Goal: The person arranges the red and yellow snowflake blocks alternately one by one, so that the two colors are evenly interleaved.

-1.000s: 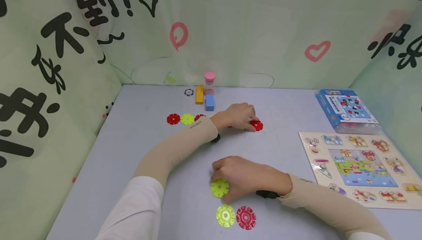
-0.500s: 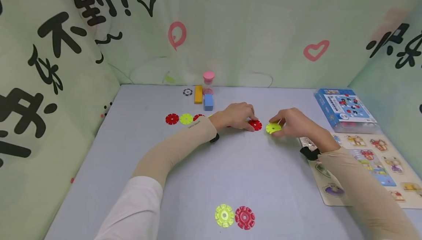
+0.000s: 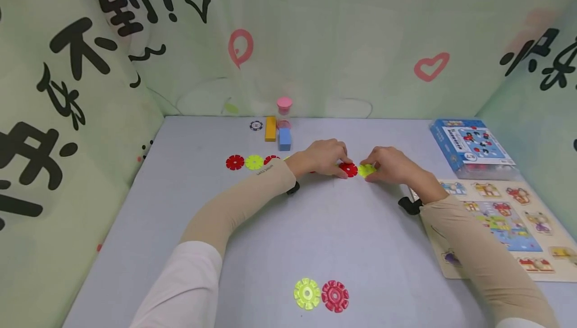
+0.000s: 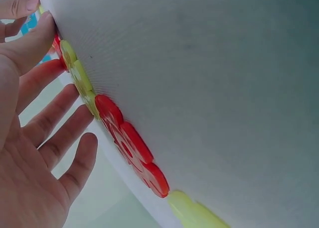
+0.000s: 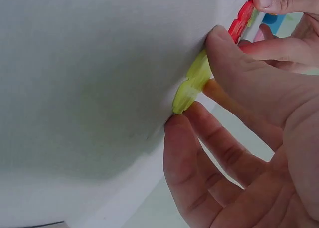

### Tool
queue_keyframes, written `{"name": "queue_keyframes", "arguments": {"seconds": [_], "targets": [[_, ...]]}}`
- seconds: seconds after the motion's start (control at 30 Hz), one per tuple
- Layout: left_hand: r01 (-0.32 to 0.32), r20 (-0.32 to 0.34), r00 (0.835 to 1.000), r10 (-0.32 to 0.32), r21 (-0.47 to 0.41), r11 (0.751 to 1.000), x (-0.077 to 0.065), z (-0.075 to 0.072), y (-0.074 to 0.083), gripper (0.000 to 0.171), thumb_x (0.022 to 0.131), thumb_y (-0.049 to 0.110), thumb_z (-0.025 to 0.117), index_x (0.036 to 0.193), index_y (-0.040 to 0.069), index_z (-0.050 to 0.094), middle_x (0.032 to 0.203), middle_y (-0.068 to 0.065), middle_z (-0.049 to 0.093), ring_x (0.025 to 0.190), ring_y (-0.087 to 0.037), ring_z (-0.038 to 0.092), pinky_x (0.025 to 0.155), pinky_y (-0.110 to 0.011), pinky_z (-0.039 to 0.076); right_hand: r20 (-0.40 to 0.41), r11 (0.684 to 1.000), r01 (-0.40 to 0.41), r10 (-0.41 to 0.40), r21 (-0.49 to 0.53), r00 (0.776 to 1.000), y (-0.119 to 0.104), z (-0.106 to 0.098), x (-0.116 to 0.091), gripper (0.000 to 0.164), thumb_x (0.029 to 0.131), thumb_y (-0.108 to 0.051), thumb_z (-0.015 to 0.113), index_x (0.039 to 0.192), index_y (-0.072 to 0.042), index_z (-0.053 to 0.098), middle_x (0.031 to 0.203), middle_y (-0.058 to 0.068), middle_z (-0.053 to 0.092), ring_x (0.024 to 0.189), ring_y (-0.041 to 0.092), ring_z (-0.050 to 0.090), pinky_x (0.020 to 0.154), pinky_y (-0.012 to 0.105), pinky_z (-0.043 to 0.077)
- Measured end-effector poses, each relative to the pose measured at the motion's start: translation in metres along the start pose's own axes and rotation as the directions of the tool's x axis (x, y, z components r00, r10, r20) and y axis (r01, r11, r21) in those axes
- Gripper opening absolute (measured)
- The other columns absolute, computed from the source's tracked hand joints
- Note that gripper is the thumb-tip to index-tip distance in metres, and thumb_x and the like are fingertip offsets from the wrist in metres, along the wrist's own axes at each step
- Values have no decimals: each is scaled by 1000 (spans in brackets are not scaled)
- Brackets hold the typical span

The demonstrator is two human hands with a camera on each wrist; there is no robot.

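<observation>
My left hand (image 3: pixel 325 157) holds a red flower-shaped disc (image 3: pixel 348 170) between thumb and index finger, flat on the table at the right end of a row of discs. To its right, my right hand (image 3: pixel 389 164) pinches a yellow-green flower-shaped disc (image 5: pixel 192 83) by its edges, right beside the red one. The row includes a red disc (image 3: pixel 235 162) and a yellow-green disc (image 3: pixel 254 162) at its left end. My left arm hides its middle in the head view; another red disc (image 4: pixel 129 143) shows there in the left wrist view.
Nearer me lie another yellow-green disc (image 3: pixel 307 294) and a red disc (image 3: pixel 335 296). Behind the row stand a blue block (image 3: pixel 284 139), a yellow block (image 3: pixel 270 128) and a pink-topped sand timer (image 3: pixel 284 105). A picture board (image 3: pixel 496 223) and a blue box (image 3: pixel 473 142) occupy the right side.
My right hand has carried the yellow-green disc from the near middle of the table up and across to the red disc's right side. My left hand stays in place on the red disc.
</observation>
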State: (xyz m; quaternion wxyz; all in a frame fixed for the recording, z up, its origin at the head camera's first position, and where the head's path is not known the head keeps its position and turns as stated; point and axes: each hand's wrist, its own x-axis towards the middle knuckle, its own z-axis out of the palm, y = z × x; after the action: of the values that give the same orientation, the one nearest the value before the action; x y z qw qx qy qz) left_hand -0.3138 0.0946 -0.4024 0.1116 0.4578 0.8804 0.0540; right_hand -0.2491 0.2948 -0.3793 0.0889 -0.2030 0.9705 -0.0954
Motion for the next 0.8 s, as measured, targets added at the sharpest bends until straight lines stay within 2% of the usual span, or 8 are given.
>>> {"name": "queue_keyframes", "arguments": {"seconds": [0.2, 0.33, 0.5, 0.6, 0.67, 0.73, 0.8], "targets": [[-3, -8, 1000, 3, 3, 1000, 0, 0, -1, 51, 83, 52, 65, 129, 32, 59, 121, 7, 57, 109, -8, 49, 82, -23, 46, -28, 1000, -26, 26, 14, 999, 2, 5, 0, 43, 75, -17, 80, 115, -5, 69, 104, 15, 66, 86, 26, 64, 75, 39, 54], [-2, -9, 1000, 2, -4, 1000, 1, -1, 0, 51, 82, 52, 65, 128, 31, 60, 123, 7, 57, 111, -8, 49, 84, -23, 46, -40, 999, -43, 44, 34, 998, 2, 5, -3, 51, 75, -20, 80, 121, -4, 65, 107, 16, 66, 89, 27, 64, 77, 41, 54], [-8, -16, 1000, 8, 12, 1000, 1, -1, 2, 52, 83, 54, 64, 129, 30, 60, 124, 8, 57, 111, -8, 49, 84, -24, 45, -78, 998, -39, 43, 46, 996, -7, 6, -19, 56, 76, -26, 79, 125, -6, 62, 110, 13, 64, 95, 27, 63, 79, 42, 53], [-18, -13, 1000, 18, 36, 999, 2, -1, 7, 54, 82, 55, 63, 131, 31, 58, 122, 7, 58, 107, -8, 50, 79, -24, 45, -97, 997, 21, -13, 78, 995, -28, 11, -41, 51, 76, -28, 79, 121, -8, 64, 110, 9, 65, 95, 23, 63, 73, 33, 54], [-32, -12, 999, 33, 50, 998, 3, -1, 11, 54, 83, 55, 62, 132, 32, 56, 122, 6, 57, 105, -9, 49, 78, -24, 45, -76, 989, 111, -103, 100, 992, -49, 18, -58, 48, 77, -31, 78, 119, -12, 66, 109, 4, 65, 94, 18, 62, 70, 27, 53], [-50, -13, 999, 51, 64, 997, 5, -2, 16, 54, 85, 54, 60, 134, 32, 54, 123, 5, 57, 104, -10, 49, 77, -26, 44, -30, 972, 205, -203, 115, 979, -74, 26, -77, 45, 78, -36, 76, 119, -17, 66, 110, -3, 64, 96, 12, 60, 73, 25, 52], [-57, -13, 998, 58, 75, 996, 7, -2, 20, 52, 87, 52, 59, 135, 33, 52, 124, 5, 57, 104, -10, 49, 76, -26, 43, 39, 949, 286, -293, 129, 955, -100, 36, -93, 45, 80, -43, 72, 121, -23, 65, 112, -9, 62, 99, 6, 57, 80, 26, 52]]}}
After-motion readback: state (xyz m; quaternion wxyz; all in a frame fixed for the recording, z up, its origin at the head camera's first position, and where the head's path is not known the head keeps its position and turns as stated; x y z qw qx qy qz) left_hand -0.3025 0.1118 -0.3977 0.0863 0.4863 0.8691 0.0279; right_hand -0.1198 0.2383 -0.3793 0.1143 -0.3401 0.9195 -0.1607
